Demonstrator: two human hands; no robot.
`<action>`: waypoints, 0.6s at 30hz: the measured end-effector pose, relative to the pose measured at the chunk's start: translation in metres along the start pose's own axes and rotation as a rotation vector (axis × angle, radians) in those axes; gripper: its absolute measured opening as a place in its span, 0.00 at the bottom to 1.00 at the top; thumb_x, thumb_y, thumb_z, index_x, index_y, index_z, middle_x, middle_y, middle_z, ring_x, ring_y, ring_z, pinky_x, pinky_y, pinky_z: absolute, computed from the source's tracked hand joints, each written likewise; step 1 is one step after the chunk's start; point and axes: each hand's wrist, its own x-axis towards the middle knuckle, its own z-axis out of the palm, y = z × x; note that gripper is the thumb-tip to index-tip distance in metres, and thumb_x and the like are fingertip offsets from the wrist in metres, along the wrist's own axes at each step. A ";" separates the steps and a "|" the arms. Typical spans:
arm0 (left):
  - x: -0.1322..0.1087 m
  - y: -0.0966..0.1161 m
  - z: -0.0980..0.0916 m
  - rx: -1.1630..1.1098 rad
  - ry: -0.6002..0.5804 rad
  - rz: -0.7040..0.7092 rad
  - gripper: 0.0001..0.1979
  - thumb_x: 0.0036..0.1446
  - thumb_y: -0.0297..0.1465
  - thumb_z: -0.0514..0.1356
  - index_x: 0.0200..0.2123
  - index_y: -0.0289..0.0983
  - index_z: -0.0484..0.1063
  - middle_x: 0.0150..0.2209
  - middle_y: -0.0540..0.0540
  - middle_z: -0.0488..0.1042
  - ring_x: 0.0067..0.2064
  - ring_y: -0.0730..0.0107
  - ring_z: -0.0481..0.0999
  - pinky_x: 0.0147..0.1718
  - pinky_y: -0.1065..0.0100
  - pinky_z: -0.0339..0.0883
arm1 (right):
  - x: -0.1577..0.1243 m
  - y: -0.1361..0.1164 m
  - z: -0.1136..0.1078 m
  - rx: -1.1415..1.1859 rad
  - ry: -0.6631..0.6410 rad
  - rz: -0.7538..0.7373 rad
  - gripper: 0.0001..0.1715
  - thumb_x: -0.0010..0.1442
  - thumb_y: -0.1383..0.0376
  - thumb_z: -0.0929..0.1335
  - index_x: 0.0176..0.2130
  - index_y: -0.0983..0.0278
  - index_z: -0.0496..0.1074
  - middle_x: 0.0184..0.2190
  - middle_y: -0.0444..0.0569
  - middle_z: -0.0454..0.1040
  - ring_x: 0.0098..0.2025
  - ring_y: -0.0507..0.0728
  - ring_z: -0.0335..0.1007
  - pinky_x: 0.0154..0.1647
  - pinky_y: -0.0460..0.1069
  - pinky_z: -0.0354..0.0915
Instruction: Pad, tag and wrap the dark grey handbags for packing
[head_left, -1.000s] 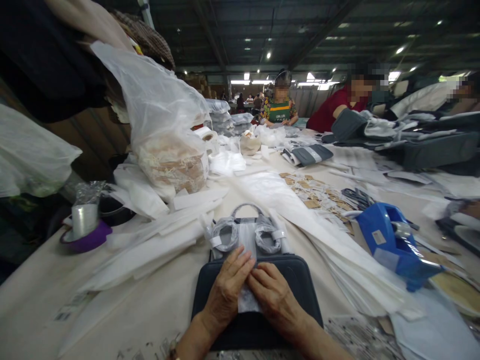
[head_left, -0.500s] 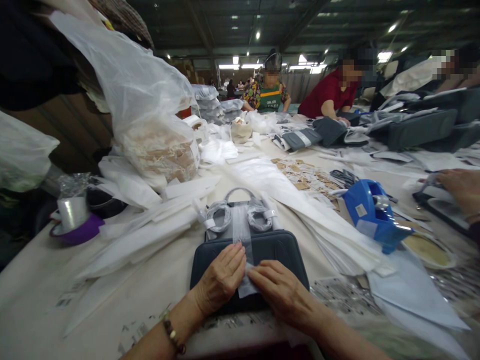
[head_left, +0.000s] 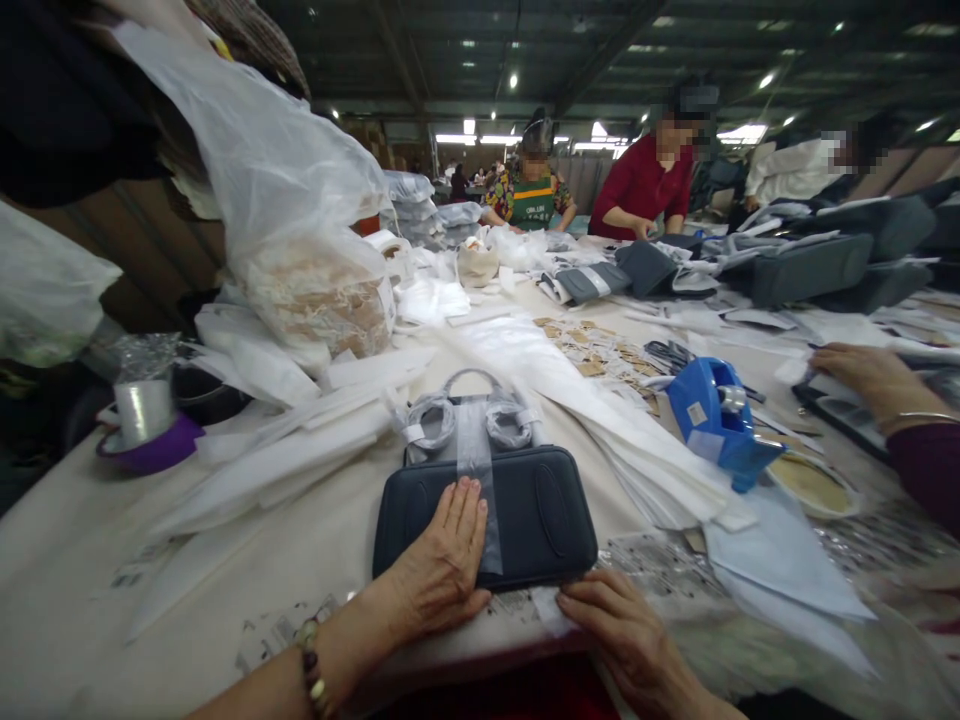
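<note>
The dark bag (head_left: 529, 515) lies on the pale counter (head_left: 319, 565), left hand (head_left: 446, 555) open and flat upon it, right hand (head_left: 630, 630) curled beside its near edge, grip unclear. Beyond, a blue tape dispenser (head_left: 690, 387) bears an unreadable label (head_left: 697, 413); farther, a green apron (head_left: 534, 203) has blurred lettering, beneath ceiling lights (head_left: 513, 81).

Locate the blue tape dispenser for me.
In the head view, the blue tape dispenser sits right of centre on the table, between the fanned white sheets and a round yellowish item, farther out than the right hand.
</note>
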 end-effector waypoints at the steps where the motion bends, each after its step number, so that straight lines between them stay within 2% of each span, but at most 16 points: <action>1: 0.001 0.001 0.002 0.010 -0.011 -0.007 0.41 0.55 0.48 0.52 0.56 0.14 0.57 0.58 0.12 0.52 0.61 0.30 0.54 0.56 0.42 0.53 | 0.004 -0.005 0.003 -0.002 0.017 -0.034 0.16 0.67 0.70 0.55 0.46 0.65 0.69 0.36 0.53 0.75 0.38 0.57 0.68 0.39 0.52 0.66; 5: 0.002 0.002 0.009 0.029 -0.024 -0.014 0.41 0.56 0.47 0.50 0.57 0.13 0.56 0.58 0.12 0.51 0.61 0.28 0.53 0.56 0.40 0.49 | 0.024 -0.032 0.028 -0.062 0.065 -0.174 0.20 0.67 0.72 0.52 0.40 0.71 0.70 0.30 0.54 0.74 0.33 0.57 0.66 0.39 0.53 0.64; 10: 0.006 -0.002 0.008 0.021 -0.051 -0.003 0.42 0.55 0.47 0.50 0.57 0.12 0.55 0.58 0.11 0.50 0.61 0.28 0.52 0.56 0.40 0.48 | 0.044 -0.054 0.061 -0.124 0.134 -0.304 0.26 0.64 0.77 0.50 0.25 0.68 0.67 0.19 0.48 0.64 0.23 0.55 0.56 0.30 0.51 0.58; 13: 0.010 -0.004 0.003 0.012 -0.077 -0.005 0.41 0.55 0.47 0.50 0.56 0.12 0.56 0.58 0.11 0.51 0.61 0.29 0.53 0.56 0.41 0.49 | 0.047 -0.054 0.063 -0.146 0.184 -0.341 0.28 0.63 0.79 0.50 0.21 0.68 0.66 0.18 0.47 0.62 0.22 0.54 0.53 0.30 0.51 0.57; 18: 0.015 -0.005 -0.005 0.020 -0.089 -0.010 0.41 0.55 0.47 0.51 0.56 0.12 0.57 0.57 0.11 0.53 0.60 0.29 0.54 0.56 0.42 0.51 | 0.047 -0.056 0.053 -0.126 0.167 -0.370 0.29 0.64 0.78 0.51 0.19 0.68 0.66 0.17 0.47 0.59 0.23 0.53 0.52 0.29 0.50 0.56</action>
